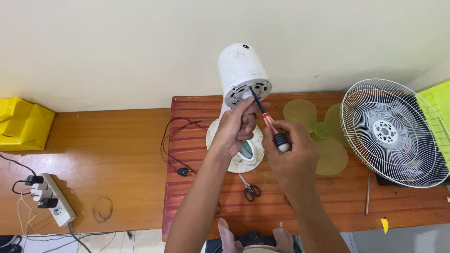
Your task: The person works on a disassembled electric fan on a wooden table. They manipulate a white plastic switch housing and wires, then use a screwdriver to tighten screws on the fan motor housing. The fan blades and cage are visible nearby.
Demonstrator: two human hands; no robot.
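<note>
A white fan motor housing (241,70) stands on its round white base (234,161) on a reddish wooden table (197,197). My left hand (236,129) reaches up to the housing's front face, fingertips by the shaft. A screwdriver (269,122) with a red-and-black handle is gripped in my right hand (290,150); its dark shank points up-left into the front of the housing.
A translucent yellow-green fan blade (323,136) and a white wire fan guard (389,131) lie to the right. Scissors (251,189) rest near the table's front edge, a thin metal rod (368,194) at right. A black cord (171,145), a power strip (54,199) and a yellow bag (21,124) sit left.
</note>
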